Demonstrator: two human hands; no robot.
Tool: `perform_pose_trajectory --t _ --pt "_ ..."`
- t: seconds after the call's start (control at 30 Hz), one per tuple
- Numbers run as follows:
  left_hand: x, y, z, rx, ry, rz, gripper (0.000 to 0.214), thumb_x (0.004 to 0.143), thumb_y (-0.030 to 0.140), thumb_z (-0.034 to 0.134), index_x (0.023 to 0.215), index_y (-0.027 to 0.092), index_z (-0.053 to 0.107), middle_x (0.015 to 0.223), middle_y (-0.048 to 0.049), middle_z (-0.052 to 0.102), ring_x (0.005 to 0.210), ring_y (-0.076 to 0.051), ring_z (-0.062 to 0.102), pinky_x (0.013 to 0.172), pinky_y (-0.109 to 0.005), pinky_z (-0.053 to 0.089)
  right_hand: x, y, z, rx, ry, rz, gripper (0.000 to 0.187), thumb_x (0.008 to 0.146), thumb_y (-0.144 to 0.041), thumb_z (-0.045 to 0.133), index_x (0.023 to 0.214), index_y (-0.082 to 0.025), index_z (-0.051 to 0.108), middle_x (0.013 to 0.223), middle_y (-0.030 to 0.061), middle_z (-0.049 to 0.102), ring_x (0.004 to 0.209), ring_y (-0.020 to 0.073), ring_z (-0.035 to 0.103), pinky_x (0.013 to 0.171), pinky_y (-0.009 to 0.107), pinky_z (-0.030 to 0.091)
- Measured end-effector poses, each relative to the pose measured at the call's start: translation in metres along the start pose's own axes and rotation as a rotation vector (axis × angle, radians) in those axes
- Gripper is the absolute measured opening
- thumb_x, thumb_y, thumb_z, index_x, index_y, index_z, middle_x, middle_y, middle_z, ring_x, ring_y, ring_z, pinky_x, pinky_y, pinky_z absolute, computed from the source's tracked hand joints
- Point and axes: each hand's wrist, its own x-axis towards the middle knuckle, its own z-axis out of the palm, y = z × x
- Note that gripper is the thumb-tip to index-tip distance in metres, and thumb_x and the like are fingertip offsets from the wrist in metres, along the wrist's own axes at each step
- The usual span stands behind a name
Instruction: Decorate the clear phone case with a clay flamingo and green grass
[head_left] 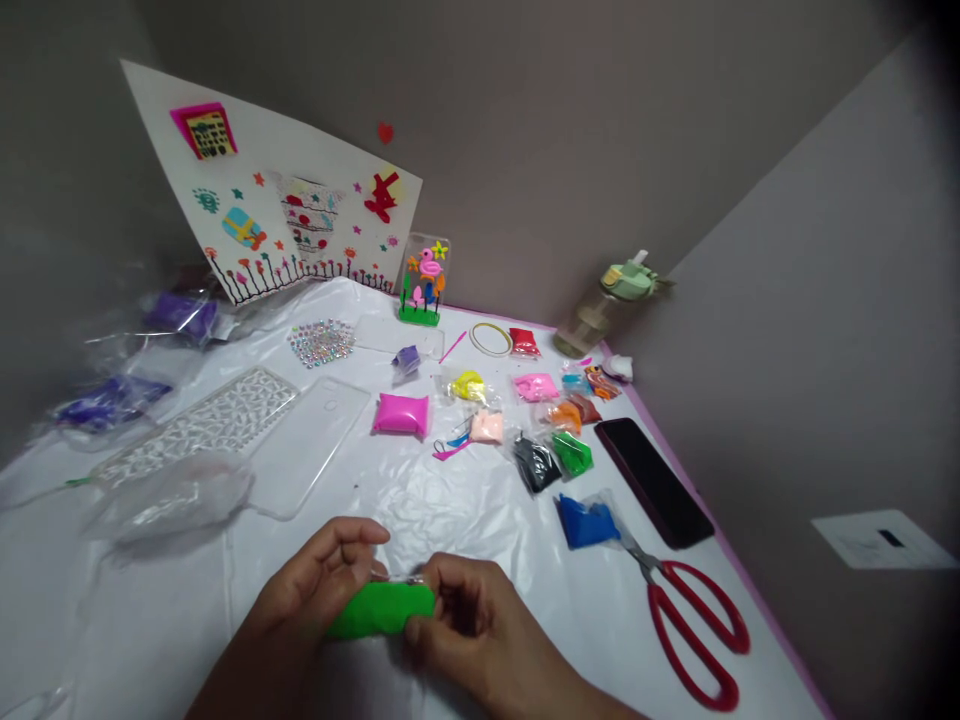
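Note:
Near the front of the table, my left hand (311, 585) and my right hand (476, 620) hold a flat strip of bright green modelling clay (382, 608) between them. My left fingers curl over its left end. At the right end, my right thumb presses the front while the fingers bend behind. A clear, shiny edge shows just above the clay; what it belongs to is mostly hidden by the hands. Ahead lie a magenta clay packet (402, 414), a peach packet (487, 427), a black packet (535, 462) and a blue packet (587, 521).
Red-handled scissors (694, 630) and a black phone (654, 482) lie on the right. A bottle (604, 305) stands at the back right. A clear phone case (311, 445) lies left, near a sheet of gems (322, 342). A decorated case (424, 282) stands against the wall.

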Motion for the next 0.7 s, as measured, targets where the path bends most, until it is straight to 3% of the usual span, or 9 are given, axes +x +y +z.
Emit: perform_pose_trajectory --t 0.3,0.43,0.57,0.63,0.7 --pt "0.0 0.001 0.009 -0.019 0.09 0.035 0.036 0.078 0.053 0.077 0.1 0.026 0.068 0.078 0.0027 0.067 0.074 -0.019 0.064 0.069 -0.028 0.047 0.002 0.006 -0.001 -0.021 0.046 -0.017 0.03 0.072 -0.031 0.076 0.069 -0.019 0.049 0.062 -0.0082 0.041 0.058 0.0075 0.033 0.053 0.025 0.022" --pt "0.001 0.005 0.009 -0.052 0.124 0.025 0.039 0.077 0.053 0.079 0.103 0.026 0.067 0.08 0.0029 0.068 0.073 -0.018 0.065 0.068 -0.027 0.048 0.002 0.0 -0.001 -0.053 0.023 0.01 0.022 0.07 -0.022 0.075 0.07 -0.018 0.053 0.063 -0.0082 0.045 0.057 0.0069 0.035 0.053 0.024 0.024" --pt "0.001 0.013 0.006 -0.122 0.152 0.005 0.045 0.079 0.056 0.078 0.11 0.027 0.064 0.085 0.0023 0.07 0.08 -0.02 0.07 0.073 -0.028 0.053 0.002 -0.004 -0.001 0.037 -0.052 -0.04 0.018 0.073 -0.023 0.078 0.074 -0.016 0.061 0.07 -0.0024 0.063 0.063 0.0087 0.052 0.064 0.024 0.039" --pt "0.002 0.017 0.006 -0.132 0.13 0.006 0.05 0.075 0.058 0.081 0.109 0.025 0.064 0.092 -0.0019 0.074 0.087 -0.024 0.072 0.08 -0.034 0.056 0.003 -0.002 -0.003 0.142 -0.066 -0.074 0.022 0.076 -0.029 0.08 0.077 -0.016 0.061 0.075 0.0015 0.069 0.071 0.0114 0.062 0.071 0.026 0.044" --pt "0.002 0.018 0.006 -0.11 0.088 0.028 0.053 0.07 0.056 0.085 0.107 0.024 0.065 0.093 -0.0052 0.075 0.087 -0.027 0.073 0.083 -0.039 0.057 0.004 0.0 -0.005 0.206 -0.074 -0.072 0.028 0.077 -0.034 0.082 0.08 -0.016 0.061 0.079 0.0041 0.073 0.072 0.0124 0.066 0.069 0.025 0.046"
